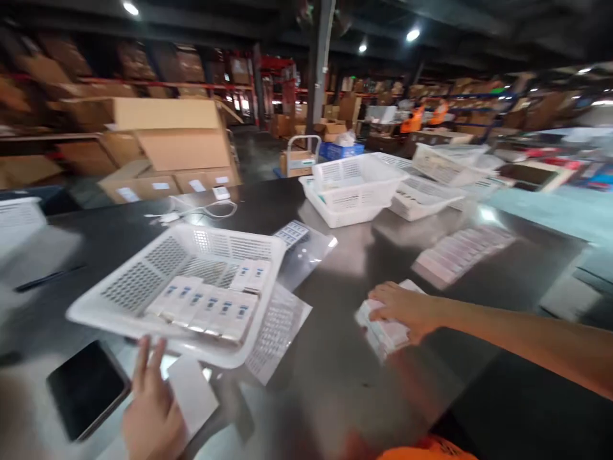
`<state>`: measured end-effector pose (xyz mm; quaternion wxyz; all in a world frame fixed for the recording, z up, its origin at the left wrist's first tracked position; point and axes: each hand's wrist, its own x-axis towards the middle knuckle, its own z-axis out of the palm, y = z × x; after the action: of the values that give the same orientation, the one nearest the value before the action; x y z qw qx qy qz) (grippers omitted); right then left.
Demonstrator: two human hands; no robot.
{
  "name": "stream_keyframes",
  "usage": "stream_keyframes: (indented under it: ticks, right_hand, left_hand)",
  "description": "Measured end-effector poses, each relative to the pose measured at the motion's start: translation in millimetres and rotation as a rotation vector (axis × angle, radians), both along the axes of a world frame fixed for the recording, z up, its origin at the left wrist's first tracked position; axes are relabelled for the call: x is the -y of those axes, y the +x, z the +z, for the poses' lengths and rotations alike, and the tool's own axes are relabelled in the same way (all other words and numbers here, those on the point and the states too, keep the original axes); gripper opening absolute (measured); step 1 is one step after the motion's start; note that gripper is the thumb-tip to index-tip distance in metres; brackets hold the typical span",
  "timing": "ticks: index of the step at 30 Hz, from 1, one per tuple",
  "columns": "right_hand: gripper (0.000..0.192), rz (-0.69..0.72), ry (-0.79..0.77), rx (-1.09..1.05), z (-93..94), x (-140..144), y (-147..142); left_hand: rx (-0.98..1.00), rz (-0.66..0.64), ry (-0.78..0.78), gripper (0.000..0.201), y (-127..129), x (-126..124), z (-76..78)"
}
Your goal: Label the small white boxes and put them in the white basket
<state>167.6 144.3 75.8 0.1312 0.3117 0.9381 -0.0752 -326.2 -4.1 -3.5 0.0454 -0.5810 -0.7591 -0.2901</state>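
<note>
Left hand [153, 409] sits at the near edge, fingers loose and spread, touching the rim of a white basket [143, 313] and gripping nothing. Inside that basket there's one row of small white boxes [211, 305], roughly six, too blurry for an exact count. Right hand [407, 310] is clamped down over a stack of boxes [385, 335] near the middle of the table [335, 383]. One phone [86, 386] lies near left, and at least three more baskets [354, 185] sit far right. The tabletop is dark and shiny, in a warehouse with cardboard cartons [172, 134] at the far left.
</note>
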Motion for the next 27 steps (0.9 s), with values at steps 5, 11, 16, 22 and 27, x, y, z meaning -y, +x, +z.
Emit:
stream_keyframes:
  ticks: [5, 11, 16, 22, 27]
  right_hand:
    - [0.073, 0.01, -0.059, -0.103, -11.2, -9.5, 11.6]
    - [0.078, 0.157, 0.12, -0.057, -25.3, -17.5, 20.6]
    - [0.072, 0.142, 0.218, -0.259, 30.4, -45.9, -70.7]
    - [0.083, -0.147, 0.316, -0.511, 84.4, -83.6, -280.3]
    - [0.077, -0.124, 0.318, -0.377, 44.7, -103.8, -389.2]
  left_hand:
    - [0.115, 0.022, 0.042, 0.073, 4.3, -6.9, -7.2]
    - [0.167, -0.03, 0.073, 0.069, 2.2, -7.1, -16.6]
    - [0.161, -0.034, 0.094, 0.068, 3.7, -10.8, -16.7]
    - [0.137, -0.03, 0.082, 0.075, 4.5, -11.3, -17.8]
    - [0.108, -0.056, 0.126, 0.077, 3.7, -12.8, -21.6]
